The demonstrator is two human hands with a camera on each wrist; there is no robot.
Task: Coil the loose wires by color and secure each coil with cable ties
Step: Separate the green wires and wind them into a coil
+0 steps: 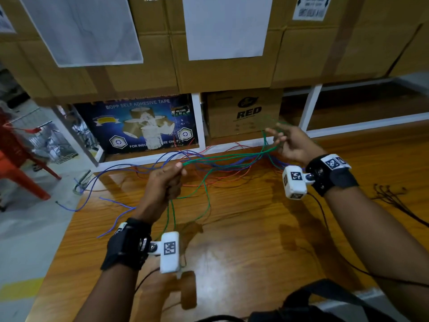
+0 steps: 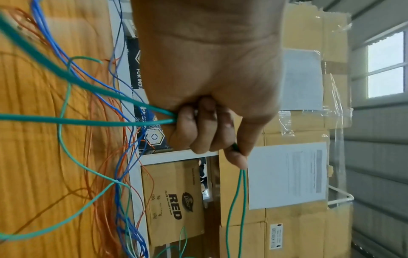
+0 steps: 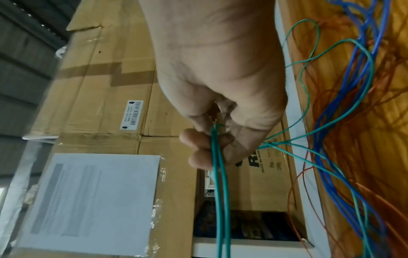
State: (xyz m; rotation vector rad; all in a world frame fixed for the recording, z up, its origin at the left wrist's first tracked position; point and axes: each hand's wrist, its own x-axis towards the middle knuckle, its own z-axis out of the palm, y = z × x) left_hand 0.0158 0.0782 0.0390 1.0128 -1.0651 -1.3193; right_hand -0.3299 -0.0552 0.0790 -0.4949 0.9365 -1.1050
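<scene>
Here both hands' fingers [image 2: 199, 132] grip green wires [image 1: 227, 156] before shelved cartons [image 1: 243, 112].

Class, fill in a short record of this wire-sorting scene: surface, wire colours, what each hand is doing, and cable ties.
Surface: wooden table
Wire colours: green wires, blue wires, red wires, tangled together
Left hand: grips green wires
Right hand: pinches green wires
Cable ties: black bundle at the right, probably
</scene>
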